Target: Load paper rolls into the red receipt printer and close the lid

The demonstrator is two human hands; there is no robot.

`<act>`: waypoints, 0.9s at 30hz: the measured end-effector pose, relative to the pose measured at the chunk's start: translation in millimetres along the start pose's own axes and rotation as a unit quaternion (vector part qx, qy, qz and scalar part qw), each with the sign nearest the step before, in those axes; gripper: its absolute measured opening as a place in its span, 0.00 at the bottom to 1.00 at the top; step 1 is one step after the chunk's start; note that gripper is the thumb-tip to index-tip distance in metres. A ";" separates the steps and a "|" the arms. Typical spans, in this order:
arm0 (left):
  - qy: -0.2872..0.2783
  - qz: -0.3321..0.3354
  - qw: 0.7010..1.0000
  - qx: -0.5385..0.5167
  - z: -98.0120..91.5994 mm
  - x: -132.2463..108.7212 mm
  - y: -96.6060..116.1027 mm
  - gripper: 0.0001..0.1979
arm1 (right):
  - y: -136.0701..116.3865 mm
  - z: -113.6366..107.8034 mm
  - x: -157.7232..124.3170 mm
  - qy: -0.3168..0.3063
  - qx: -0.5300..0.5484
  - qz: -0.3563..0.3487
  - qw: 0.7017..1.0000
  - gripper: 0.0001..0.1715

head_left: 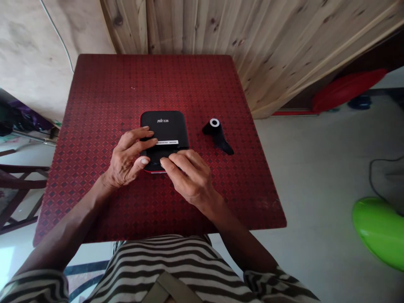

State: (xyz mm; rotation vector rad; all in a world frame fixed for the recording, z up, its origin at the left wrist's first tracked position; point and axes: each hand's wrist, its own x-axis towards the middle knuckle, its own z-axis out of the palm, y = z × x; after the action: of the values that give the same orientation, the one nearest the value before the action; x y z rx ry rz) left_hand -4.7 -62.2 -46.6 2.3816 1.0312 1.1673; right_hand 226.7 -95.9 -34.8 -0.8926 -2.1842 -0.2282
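Note:
A black rounded device (pixel 167 128) with a red underside, white lettering and a white label strip lies flat in the middle of the red patterned table (pixel 104 101). My left hand (pixel 128 158) holds its left near edge, fingers laid on top and thumb at the front. My right hand (pixel 187 174) rests at its near right corner, fingers curled and pressed against the front edge. To the right of the device lies a small black roll (pixel 217 132) with a white core, a strip of it trailing toward me.
Wooden plank wall (pixel 221 25) stands behind the table. A dark wooden chair frame (pixel 17 185) is at the left. On the floor to the right are a green plastic object (pixel 380 231) and a red one (pixel 347 88).

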 end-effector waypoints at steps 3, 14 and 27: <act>-0.004 0.024 1.000 0.014 0.1 -1.7 -4.9 0.27 | 0.5 1.6 -0.9 -0.004 0.006 0.003 1.000 0.09; -0.018 0.031 0.996 0.079 0.9 -6.4 1.6 0.33 | 13.8 -7.2 -8.9 0.066 0.103 0.100 0.987 0.18; 0.059 0.037 0.977 0.204 1.7 -52.6 6.0 0.34 | 35.4 57.3 -41.2 0.048 0.285 0.371 0.882 0.27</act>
State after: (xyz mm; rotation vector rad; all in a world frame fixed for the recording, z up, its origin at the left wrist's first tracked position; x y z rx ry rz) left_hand -22.3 -103.8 -74.2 2.7073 1.3414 1.2332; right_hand 236.5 -67.7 -107.9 -1.2381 -1.5228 0.6933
